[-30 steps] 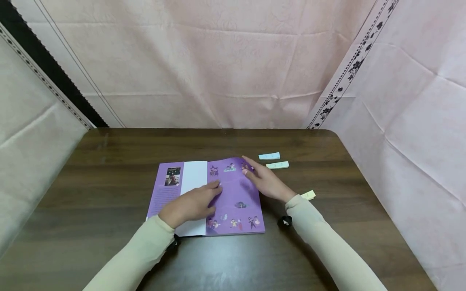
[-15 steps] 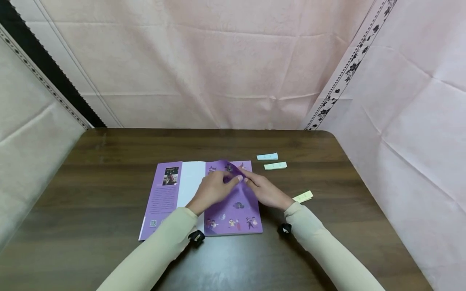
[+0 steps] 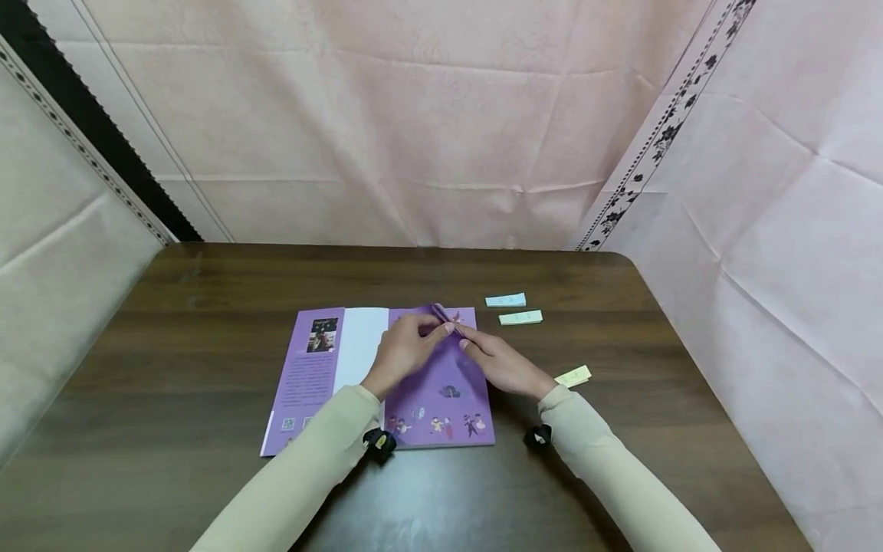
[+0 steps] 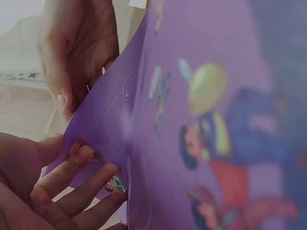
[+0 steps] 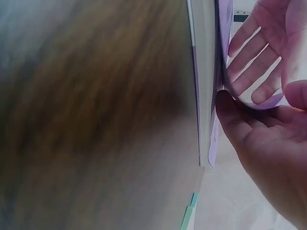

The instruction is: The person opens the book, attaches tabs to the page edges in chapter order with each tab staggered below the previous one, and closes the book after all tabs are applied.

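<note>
An open purple book [image 3: 441, 418] lies on the table, its right page dotted with small cartoon figures. The upper right corner of that purple page [image 4: 103, 112] is lifted and bends over toward the left. My left hand [image 3: 405, 351] pinches the lifted corner between thumb and forefinger, the other fingers spread over the page. My right hand [image 3: 509, 366] reaches in from the right, fingers fairly straight, with fingertips at the folded page edge. In the right wrist view its thumb [image 5: 228, 103] sits against the side of the book's page block.
Blue sticky tabs [image 3: 506, 300] and green sticky tabs [image 3: 520, 317] lie right of the book. Yellow sticky tabs [image 3: 574, 376] lie near my right wrist. The brown wooden table [image 3: 172, 368] meets hanging pale cloth [image 3: 414, 138] at the back and sides.
My left hand has moved right and up from the book's middle to the page's upper right corner and pinches it. The corner has bent up and leftward. My right hand has shifted slightly.
</note>
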Demonstrator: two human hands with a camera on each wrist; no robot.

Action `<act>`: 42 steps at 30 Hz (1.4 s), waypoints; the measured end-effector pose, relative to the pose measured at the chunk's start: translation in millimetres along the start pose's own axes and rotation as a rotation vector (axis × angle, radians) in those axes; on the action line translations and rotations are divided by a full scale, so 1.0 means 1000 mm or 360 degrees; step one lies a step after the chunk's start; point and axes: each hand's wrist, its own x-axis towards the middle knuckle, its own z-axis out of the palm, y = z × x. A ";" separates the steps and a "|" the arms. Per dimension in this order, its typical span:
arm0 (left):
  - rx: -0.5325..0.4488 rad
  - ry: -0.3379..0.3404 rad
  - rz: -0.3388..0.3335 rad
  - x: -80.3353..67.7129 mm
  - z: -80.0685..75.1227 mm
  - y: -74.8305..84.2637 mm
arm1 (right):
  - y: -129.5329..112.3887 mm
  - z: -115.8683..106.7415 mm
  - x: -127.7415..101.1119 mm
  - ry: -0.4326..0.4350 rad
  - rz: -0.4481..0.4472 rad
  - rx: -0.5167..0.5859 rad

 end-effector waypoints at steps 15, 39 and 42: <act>-0.0663 0.0099 -0.0420 0.004 -0.038 -0.030 | -0.010 0.016 0.000 0.0231 0.0255 -0.0484; 0.0622 -0.0150 -0.0081 -0.010 -0.160 -0.115 | -0.045 0.038 0.009 -0.0676 -0.0188 -0.0672; 0.0856 -0.0057 0.0003 -0.010 -0.152 -0.112 | -0.048 0.045 0.010 -0.0671 -0.0203 -0.0845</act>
